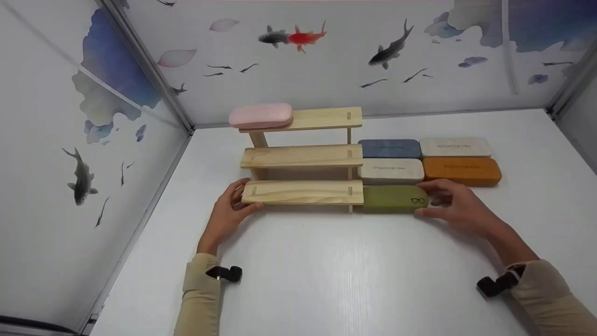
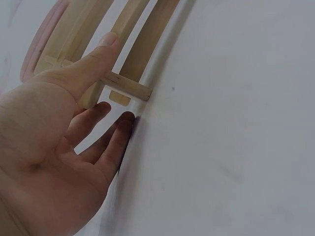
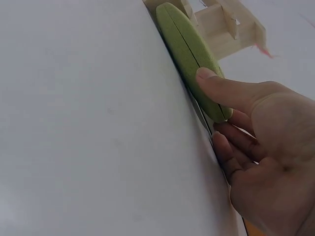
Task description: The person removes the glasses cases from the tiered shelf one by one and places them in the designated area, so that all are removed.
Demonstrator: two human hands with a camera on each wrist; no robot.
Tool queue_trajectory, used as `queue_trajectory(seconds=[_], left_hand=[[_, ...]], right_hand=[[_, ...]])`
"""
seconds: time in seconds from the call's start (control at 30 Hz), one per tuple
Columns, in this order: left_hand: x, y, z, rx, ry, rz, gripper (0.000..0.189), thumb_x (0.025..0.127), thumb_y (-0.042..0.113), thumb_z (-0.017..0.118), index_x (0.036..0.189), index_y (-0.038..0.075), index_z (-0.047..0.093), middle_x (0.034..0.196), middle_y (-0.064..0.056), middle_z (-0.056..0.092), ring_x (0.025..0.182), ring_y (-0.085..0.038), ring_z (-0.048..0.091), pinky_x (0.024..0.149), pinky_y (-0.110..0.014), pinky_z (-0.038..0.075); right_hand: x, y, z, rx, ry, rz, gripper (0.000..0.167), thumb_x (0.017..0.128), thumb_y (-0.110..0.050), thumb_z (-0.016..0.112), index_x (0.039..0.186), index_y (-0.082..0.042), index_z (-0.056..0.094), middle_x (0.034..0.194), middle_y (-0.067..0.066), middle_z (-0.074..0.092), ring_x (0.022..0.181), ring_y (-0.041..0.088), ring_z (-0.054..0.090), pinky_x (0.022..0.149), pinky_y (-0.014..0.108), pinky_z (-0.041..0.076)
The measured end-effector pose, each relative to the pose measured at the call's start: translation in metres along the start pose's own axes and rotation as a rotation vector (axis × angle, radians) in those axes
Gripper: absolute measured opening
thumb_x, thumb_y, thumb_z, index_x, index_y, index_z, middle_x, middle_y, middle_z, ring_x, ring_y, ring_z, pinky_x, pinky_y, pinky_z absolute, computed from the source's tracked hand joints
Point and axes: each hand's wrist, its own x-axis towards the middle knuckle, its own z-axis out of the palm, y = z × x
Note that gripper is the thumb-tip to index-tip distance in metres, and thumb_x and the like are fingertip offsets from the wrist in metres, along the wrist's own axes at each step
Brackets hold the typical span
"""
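A three-tier wooden shelf (image 1: pixel 303 192) stands on the white table. My left hand (image 1: pixel 231 210) grips the left end of its lowest board, thumb along the front edge; the left wrist view shows the thumb on the wood (image 2: pixel 130 24) and the other fingers partly behind it. At the shelf's right side lies a green glasses case (image 1: pixel 389 198) with a small glasses print. My right hand (image 1: pixel 459 205) pinches its right end, thumb at the front and a finger at the back. In the right wrist view the thumb presses the green case (image 3: pixel 184 44) near its seam.
A pink glasses case (image 1: pixel 261 115) lies on the left of the top board. Behind the green case are a blue case (image 1: pixel 389 148), two whitish cases (image 1: pixel 454 146) and an orange case (image 1: pixel 461 171), side by side. Fish-printed walls (image 1: pixel 326 70) border the table.
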Motion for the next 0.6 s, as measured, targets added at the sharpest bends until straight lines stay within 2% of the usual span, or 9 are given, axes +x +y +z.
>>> queue_trajectory(seconds=[0.37, 0.6], left_hand=[[0.0002, 0.0004, -0.0009, -0.012, -0.007, 0.01, 0.087, 0.089, 0.041, 0.091, 0.162, 0.026, 0.047, 0.162, 0.002, 0.058, 0.143, -0.019, 0.061, 0.121, -0.044, 0.051], [-0.0004, 0.0008, -0.0008, -0.013, -0.007, 0.006, 0.086, 0.088, 0.04, 0.092, 0.161, 0.027, 0.048, 0.162, 0.001, 0.057, 0.142, -0.02, 0.062, 0.12, -0.045, 0.051]], right_hand=[[-0.0005, 0.0013, -0.0024, 0.02, 0.002, 0.016, 0.074, 0.09, -0.049, 0.088, 0.151, -0.016, 0.06, 0.137, 0.012, 0.067, 0.119, 0.03, 0.066, 0.088, 0.009, 0.051], [-0.0006, 0.0008, -0.0005, 0.039, 0.016, -0.003, 0.073, 0.091, -0.047, 0.088, 0.15, -0.015, 0.061, 0.136, 0.013, 0.068, 0.118, 0.029, 0.065, 0.088, 0.01, 0.052]])
